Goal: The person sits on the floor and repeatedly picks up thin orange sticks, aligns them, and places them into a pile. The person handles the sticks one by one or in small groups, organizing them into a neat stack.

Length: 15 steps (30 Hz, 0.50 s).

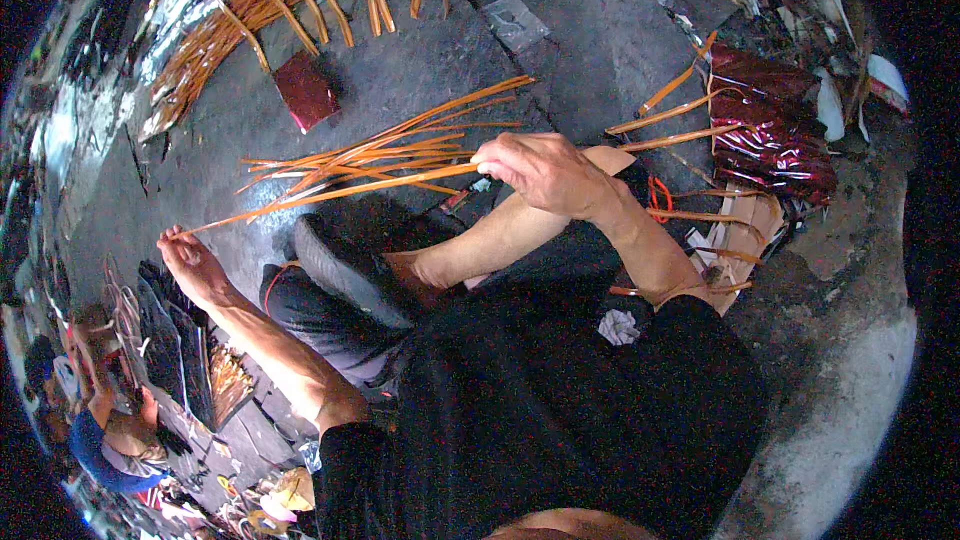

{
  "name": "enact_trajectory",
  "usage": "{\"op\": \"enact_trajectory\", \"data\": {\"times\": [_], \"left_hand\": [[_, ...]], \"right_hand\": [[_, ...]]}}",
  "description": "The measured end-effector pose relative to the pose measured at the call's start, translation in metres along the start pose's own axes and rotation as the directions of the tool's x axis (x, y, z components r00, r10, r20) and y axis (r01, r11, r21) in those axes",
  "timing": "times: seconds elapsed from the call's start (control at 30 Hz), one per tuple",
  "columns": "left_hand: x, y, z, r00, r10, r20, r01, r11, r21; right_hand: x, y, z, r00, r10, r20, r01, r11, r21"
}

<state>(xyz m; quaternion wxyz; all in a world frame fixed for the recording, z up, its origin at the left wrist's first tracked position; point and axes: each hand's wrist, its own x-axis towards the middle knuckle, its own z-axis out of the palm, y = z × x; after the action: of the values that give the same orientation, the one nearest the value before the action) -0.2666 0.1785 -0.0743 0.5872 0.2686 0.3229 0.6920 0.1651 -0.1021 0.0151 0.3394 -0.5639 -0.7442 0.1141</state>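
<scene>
A long, thin orange-brown strip (370, 186) is stretched between my two hands, above the floor. My left hand (193, 265), out to the left, pinches its far end between the fingertips. Its other end lies in the closed fingers of my right hand (545, 175), which is over my bare lower leg. I cannot tell whether the right hand holds one strip or several together. Just beyond the stretched strip, a loose pile of similar strips (400, 147) lies on the grey floor, fanned out and partly crossing.
At the far left lies a big bundle of strips (215, 45) with curved brown pieces beside it. A dark red foil piece (306, 92) lies near them. Red foil (770, 125) and a wooden board (745, 225) are at right. Another person (120, 440) sits at lower left.
</scene>
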Motion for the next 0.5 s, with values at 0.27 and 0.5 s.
{"op": "enact_trajectory", "data": {"times": [0.27,0.5], "left_hand": [[0.004,-0.015,-0.024,0.996,-0.038,0.079,0.037,0.999,0.010],[-0.016,-0.052,-0.020,0.990,0.012,-0.142,0.097,0.673,0.733]], "right_hand": [[0.005,0.005,-0.003,0.990,0.129,0.056,-0.132,0.989,0.062],[0.009,0.092,-0.006,0.969,0.239,0.060,-0.233,0.968,-0.098]]}}
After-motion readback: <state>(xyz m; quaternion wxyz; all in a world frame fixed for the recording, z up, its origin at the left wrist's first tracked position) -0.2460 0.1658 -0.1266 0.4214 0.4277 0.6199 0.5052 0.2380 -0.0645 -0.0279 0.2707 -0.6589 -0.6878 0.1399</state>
